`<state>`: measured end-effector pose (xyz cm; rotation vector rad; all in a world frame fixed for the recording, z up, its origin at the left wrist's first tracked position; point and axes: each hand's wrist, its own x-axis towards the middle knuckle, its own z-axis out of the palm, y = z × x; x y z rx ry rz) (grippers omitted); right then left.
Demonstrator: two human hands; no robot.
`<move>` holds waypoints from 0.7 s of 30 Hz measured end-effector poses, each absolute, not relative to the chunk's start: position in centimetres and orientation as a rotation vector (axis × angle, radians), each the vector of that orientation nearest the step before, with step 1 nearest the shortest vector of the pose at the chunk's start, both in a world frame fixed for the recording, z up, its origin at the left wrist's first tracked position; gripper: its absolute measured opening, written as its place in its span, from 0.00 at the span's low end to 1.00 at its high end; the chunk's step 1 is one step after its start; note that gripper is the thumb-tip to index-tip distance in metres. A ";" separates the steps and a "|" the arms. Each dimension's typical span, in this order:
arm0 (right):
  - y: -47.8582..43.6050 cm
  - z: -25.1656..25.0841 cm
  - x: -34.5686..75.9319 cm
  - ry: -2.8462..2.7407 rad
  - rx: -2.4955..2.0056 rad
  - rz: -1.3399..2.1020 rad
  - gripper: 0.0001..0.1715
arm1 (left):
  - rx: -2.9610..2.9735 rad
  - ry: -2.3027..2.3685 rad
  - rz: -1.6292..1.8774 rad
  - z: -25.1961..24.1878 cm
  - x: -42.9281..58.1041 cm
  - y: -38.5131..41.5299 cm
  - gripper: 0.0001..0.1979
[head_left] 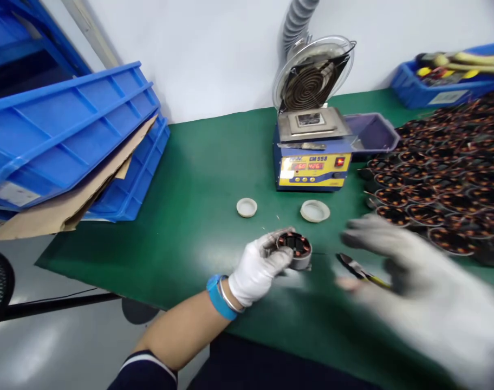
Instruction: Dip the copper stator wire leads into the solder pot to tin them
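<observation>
My left hand (260, 265), in a white glove, is closed around a motor stator (299, 260). The stator is a grey ring with copper windings and a black inside, held low over the green bench. To its right, my right hand (405, 271) is smeared by motion, also gloved, with a bare fingertip showing. Its thumb and fingers are apart and nothing shows between them. Side cutters (355, 265) with yellow handles lie on the bench, partly hidden by this hand. Beyond the stator sit two shallow white dishes, a smaller one (246, 207) and a larger one (314, 211).
A blue and yellow solder pot (312, 170) with digital readouts stands at the back, under a grey hose (298, 21). Many stators (434, 179) crowd the right side. Behind them is a blue tool bin (417, 92). Blue crates (80, 119) with cardboard (72, 200) stand left.
</observation>
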<state>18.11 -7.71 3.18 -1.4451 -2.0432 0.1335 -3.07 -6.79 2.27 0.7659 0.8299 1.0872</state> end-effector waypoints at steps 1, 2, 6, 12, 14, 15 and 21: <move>-7.6 2.6 17.1 -2.074 -1.415 0.129 0.33 | 0.823 0.846 1.088 2.3 -3.0 -6.9 0.33; -7.5 2.1 16.1 -2.096 -1.367 0.134 0.35 | 0.878 0.851 1.080 2.3 -2.8 -7.1 0.32; -7.3 0.7 13.8 -2.076 -1.179 0.133 0.27 | 1.021 0.880 1.053 2.8 -2.5 -7.6 0.35; -7.3 0.8 14.9 -2.156 -1.119 0.036 0.22 | 1.565 1.103 1.233 3.7 -4.3 -7.1 0.15; -7.2 1.1 15.2 -2.174 -1.117 0.000 0.21 | 1.678 1.171 1.141 3.9 -4.9 -6.8 0.02; -7.1 1.3 15.4 -2.174 -1.132 -0.011 0.21 | 1.687 1.193 1.119 4.0 -5.1 -6.6 0.07; -7.0 1.6 16.0 -2.166 -1.134 -0.020 0.21 | 1.345 1.209 1.033 4.1 -4.7 -6.1 0.06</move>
